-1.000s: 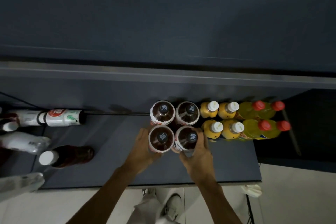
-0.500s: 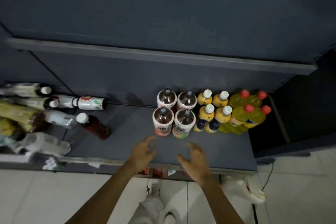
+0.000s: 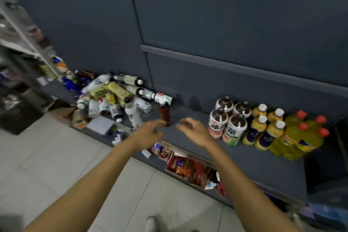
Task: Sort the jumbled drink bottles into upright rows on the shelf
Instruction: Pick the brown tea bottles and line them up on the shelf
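Note:
On the dark shelf (image 3: 263,164), upright rows stand at the right: brown tea bottles (image 3: 234,127), then white-capped orange juice bottles (image 3: 262,128), then red-capped yellow bottles (image 3: 301,137). A jumbled pile of lying bottles (image 3: 116,96) fills the shelf's left part. A dark red bottle (image 3: 165,115) lies at the pile's right edge. My left hand (image 3: 148,132) hovers just in front of that red bottle, fingers apart, holding nothing. My right hand (image 3: 194,130) is open too, left of the tea bottles and apart from them.
A lower shelf level below holds packets and small boxes (image 3: 186,167). A cardboard box and papers (image 3: 101,124) sit on the tiled floor (image 3: 56,165) by the pile. Another rack (image 3: 22,43) stands at the far left. My shoe (image 3: 150,224) shows at the bottom.
Both hands let go of the front tea bottles and pulled back, then shifted left toward the pile. My view swung left and back, revealing the whole jumble.

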